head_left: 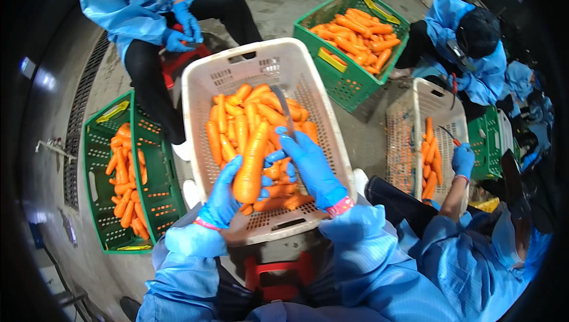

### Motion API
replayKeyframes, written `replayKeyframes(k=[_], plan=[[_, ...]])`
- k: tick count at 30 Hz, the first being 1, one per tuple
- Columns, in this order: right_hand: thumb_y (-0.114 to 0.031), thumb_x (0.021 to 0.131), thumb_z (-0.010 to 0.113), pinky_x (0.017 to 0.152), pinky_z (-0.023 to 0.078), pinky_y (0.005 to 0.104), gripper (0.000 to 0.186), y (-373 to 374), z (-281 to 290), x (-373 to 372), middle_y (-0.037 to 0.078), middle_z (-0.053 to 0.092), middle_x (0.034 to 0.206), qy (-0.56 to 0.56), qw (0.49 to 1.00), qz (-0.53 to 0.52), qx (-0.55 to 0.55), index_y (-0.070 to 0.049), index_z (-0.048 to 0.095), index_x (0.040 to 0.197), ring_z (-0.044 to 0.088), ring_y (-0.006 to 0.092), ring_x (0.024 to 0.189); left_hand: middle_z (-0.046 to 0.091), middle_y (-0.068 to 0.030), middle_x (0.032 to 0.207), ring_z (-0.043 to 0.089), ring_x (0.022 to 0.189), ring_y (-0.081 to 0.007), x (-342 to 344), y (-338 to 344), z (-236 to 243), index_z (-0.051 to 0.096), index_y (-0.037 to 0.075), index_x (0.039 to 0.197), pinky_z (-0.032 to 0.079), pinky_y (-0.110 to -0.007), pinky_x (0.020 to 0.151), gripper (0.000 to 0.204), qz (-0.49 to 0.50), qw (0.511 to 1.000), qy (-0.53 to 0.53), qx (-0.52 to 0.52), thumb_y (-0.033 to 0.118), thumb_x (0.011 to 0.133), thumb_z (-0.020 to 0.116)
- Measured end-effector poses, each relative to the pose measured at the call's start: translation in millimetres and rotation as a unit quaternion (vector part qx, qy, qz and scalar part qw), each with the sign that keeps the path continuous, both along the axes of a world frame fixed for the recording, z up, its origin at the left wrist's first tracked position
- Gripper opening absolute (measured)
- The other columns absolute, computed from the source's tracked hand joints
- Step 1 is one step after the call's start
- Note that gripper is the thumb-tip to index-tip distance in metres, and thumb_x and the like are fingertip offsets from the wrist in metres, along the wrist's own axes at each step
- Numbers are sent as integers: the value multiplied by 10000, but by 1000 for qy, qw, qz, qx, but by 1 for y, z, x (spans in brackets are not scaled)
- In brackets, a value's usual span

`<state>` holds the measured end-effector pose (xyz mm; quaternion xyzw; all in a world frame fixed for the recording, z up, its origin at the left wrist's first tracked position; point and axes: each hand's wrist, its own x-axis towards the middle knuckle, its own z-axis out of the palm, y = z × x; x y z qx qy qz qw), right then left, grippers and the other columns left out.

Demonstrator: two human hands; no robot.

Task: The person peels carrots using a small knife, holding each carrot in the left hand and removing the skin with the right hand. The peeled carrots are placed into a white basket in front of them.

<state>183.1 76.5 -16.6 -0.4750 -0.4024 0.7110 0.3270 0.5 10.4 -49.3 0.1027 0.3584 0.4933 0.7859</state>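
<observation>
In front of me stands a white plastic crate (197, 94) with slotted walls, part filled with peeled-looking orange carrots (237, 122). My left hand (221, 196), in a blue glove, grips a large carrot (251, 165) near its thick end, tilted with the thin end pointing away over the pile. My right hand (311, 168), also gloved in blue, is closed on a knife with a long, slightly curved blade (283, 104) pointing up and away from me. The knife's handle is mostly hidden by the fingers. The blade is right of the carrot and apart from it.
Green crates of carrots stand at the left (155, 174) and far right (341, 88). A person in blue (130, 8) sits across from me; another (462, 49) crouches at the right. A gloved hand (462, 161) beside me holds a knife over a second white crate (424, 100).
</observation>
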Motion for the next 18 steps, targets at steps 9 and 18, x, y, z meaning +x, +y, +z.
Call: replayKeyframes(k=[9,18], plan=[[-308,832,638,606,483,386,237,-13,-11,-11,93,646,741,-419,823,-8,383,-106,630,956,626,268,656,612,-202,1089,647,895,-290,-1,1,-7,463,-35,1261,547,-397,788,539,28,998,-47,-6,395,943,399],[-14,763,567,725,463,446,640,-5,-21,-3,183,572,929,-393,773,-44,496,-90,393,1375,570,350,834,619,-129,1063,640,898,-239,-2,1,-6,481,43,1248,546,-366,768,461,81,996,-24,-23,334,900,564]])
